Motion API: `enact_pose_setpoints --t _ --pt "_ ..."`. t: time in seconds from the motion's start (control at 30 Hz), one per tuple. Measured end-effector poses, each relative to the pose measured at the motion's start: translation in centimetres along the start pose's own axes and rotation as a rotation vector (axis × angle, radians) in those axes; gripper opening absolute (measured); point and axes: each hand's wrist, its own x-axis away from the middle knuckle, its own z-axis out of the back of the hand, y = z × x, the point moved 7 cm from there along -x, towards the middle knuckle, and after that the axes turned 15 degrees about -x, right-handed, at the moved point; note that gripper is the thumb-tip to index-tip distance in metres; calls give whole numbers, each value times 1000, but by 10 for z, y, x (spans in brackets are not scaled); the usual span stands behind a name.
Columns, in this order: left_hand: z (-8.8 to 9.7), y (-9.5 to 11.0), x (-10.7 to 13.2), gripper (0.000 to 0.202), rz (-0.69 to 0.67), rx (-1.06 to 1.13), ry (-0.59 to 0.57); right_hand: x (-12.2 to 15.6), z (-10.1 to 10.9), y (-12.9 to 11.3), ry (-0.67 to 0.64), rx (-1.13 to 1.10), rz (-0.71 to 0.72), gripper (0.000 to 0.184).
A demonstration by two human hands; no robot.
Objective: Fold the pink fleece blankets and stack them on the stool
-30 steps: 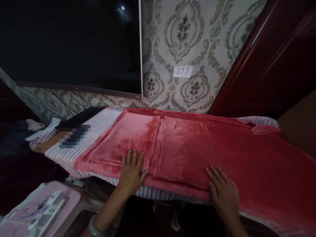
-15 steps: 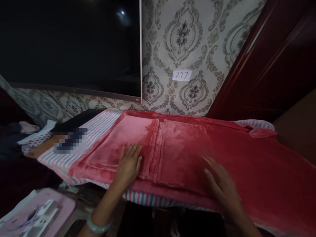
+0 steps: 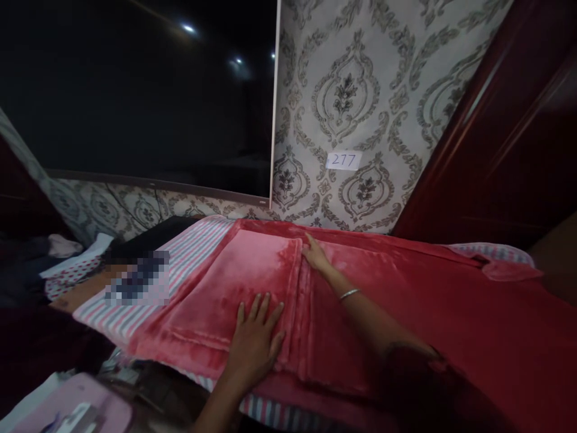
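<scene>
A red plush cloth (image 3: 442, 307) covers most of the surface before me, with a folded left panel (image 3: 265, 258) and a right panel (image 3: 360, 261) meeting along a layered seam. Flat on the near part of the left panel lies my left hand (image 3: 255, 340), open, its fingers spread. My right hand (image 3: 317, 255) reaches across to the far end of the seam, beside the left panel's far corner. Its index finger is stretched out and touches the cloth; the other fingers are partly hidden.
A striped cloth (image 3: 193, 237) lies underneath, showing at the left and the edges. A large dark screen (image 3: 148, 102) hangs on the patterned wall, near a card marked 277 (image 3: 344, 160). A pink stool (image 3: 103, 400) stands at lower left. Dark red wood (image 3: 487, 138) rises at right.
My right hand has moved from the near right of the cloth to the seam's far end. My left hand stays flat on the left panel. The view has shifted slightly.
</scene>
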Motion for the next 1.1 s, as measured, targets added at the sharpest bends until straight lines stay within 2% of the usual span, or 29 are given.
enact_pose_setpoints --t 0.07,0.17,0.23,0.33,0.47,0.63,0.73,0.83,0.93,0.97,1.03,1.1 --pt "-1 0 1 54 -3 6 8 -12 -12 0 -50 146 19 67" --pt "-3 1 3 56 -5 20 10 -19 -31 12 -222 594 -16 62" --pt "-3 1 6 56 -3 27 27 -18 -39 25 -300 798 -54 61" --pt "-4 1 9 55 -8 49 43 -16 -42 35 -298 843 -59 61" --pt "0 0 8 54 5 100 31 -12 -42 37 -282 881 -39 60" --pt "6 2 8 52 26 181 -37 -9 -42 25 -285 897 -85 61" --pt "13 -7 12 46 16 286 -48 5 -48 9 -258 899 -89 63" --pt "28 -44 14 40 77 323 49 34 -60 -8 -265 871 -1 67" --pt "43 -107 14 41 292 209 200 68 -71 -12 -311 859 69 72" --pt "44 -129 14 44 379 164 212 78 -74 -9 -332 861 75 72" --pt "34 -165 13 53 526 135 98 93 -77 -2 -365 864 77 72" --pt "19 -190 14 55 633 215 -44 101 -77 4 -373 864 79 71"
